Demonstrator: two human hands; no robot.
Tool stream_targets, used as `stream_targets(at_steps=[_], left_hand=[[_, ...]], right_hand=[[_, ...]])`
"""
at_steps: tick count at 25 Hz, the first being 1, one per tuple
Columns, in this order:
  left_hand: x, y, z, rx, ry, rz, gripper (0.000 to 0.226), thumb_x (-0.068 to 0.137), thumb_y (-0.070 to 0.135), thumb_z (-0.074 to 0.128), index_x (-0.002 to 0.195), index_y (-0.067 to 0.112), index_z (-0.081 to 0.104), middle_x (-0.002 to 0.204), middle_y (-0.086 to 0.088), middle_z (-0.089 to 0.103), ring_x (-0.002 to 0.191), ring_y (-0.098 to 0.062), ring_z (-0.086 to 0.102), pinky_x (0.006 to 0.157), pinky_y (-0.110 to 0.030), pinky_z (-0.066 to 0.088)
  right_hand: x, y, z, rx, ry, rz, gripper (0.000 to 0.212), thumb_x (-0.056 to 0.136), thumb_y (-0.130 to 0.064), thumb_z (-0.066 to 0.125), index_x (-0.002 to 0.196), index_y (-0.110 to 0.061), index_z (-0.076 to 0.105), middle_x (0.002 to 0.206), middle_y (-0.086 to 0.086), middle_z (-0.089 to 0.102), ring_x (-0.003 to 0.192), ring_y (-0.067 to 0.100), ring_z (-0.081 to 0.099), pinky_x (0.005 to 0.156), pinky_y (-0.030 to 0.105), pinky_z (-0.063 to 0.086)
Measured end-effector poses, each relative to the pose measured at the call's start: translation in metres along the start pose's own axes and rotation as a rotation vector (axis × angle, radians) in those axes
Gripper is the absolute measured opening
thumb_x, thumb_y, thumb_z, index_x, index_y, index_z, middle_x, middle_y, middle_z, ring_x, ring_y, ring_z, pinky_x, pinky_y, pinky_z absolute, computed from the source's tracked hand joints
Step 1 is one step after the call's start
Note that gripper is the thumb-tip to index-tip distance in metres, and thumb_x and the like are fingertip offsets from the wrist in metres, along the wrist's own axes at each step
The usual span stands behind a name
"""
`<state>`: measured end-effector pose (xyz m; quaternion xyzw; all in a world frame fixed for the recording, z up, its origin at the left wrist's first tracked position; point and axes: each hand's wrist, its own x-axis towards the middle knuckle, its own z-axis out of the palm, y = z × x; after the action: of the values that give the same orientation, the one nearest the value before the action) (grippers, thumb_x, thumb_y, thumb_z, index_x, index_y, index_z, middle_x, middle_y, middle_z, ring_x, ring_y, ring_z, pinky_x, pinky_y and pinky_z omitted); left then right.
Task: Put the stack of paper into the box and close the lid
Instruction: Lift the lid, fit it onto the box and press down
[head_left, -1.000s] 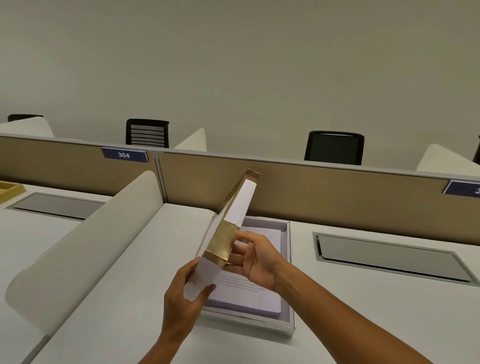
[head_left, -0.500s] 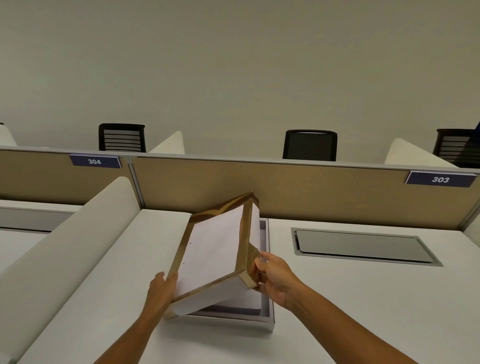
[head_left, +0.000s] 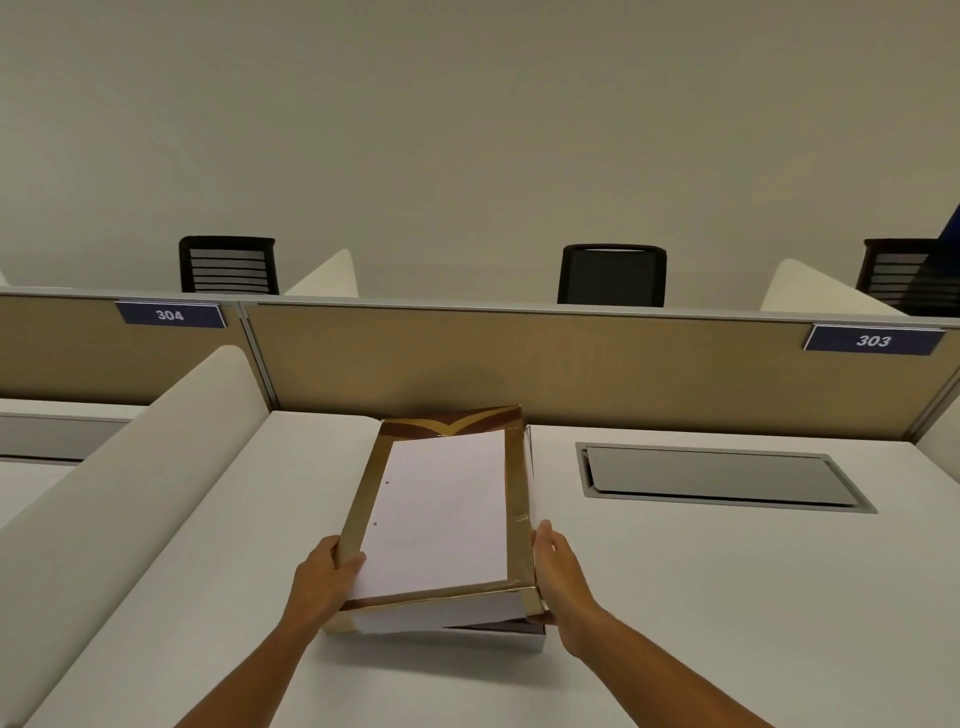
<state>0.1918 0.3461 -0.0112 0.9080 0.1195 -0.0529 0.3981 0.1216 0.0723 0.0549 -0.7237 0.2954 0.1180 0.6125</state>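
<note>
I've brought the lid down since half a second ago: then steeply tilted, now nearly flat over the box, its near right corner slightly raised. My left hand curls round its near left edge; my right hand is wrapped on the right corner. The paper is hidden beneath. The lid is glossy gold card with a white panel. Behind, a tan partition carries signs "304" and "303".

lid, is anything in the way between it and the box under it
Nothing visible. The lid sits over the box, tilted, with its near right edge raised. Left hand and right hand grip its sides. The inside of the box is hidden.
</note>
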Motion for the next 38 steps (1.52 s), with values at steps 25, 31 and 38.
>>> stream_targets(at_steps=[25, 31, 38], left_hand=[[0.018, 0.033, 0.037, 0.666, -0.127, 0.329, 0.129, 0.047, 0.096, -0.017, 0.156, 0.029, -0.002, 0.166, -0.006, -0.009, 0.152, -0.033, -0.001, 0.119, -0.058, 0.004], [0.035, 0.044, 0.056, 0.748, -0.096, 0.358, 0.127, 0.044, 0.090, -0.029, 0.155, 0.034, -0.001, 0.165, -0.006, -0.008, 0.151, -0.038, -0.002, 0.118, -0.063, 0.000], [0.035, 0.034, 0.066, 0.740, -0.097, 0.378, 0.110, 0.068, 0.091, -0.007, 0.154, 0.028, 0.023, 0.164, -0.011, 0.015, 0.148, -0.042, 0.020, 0.113, -0.068, 0.009]], right_hand=[[0.064, 0.004, 0.022, -1.245, -0.036, -0.608, 0.126, 0.051, -0.088, -0.017, 0.158, -0.024, -0.002, 0.167, 0.004, -0.012, 0.153, 0.030, -0.011, 0.123, 0.048, -0.001], [0.090, 0.014, 0.027, -1.212, 0.009, -0.564, 0.128, 0.052, -0.087, -0.019, 0.158, -0.016, -0.006, 0.166, 0.006, -0.013, 0.153, 0.029, -0.014, 0.122, 0.046, -0.007], [0.099, 0.025, 0.027, -1.199, 0.041, -0.590, 0.126, 0.055, -0.089, -0.018, 0.158, -0.018, -0.007, 0.166, 0.007, -0.015, 0.153, 0.029, -0.014, 0.124, 0.046, -0.005]])
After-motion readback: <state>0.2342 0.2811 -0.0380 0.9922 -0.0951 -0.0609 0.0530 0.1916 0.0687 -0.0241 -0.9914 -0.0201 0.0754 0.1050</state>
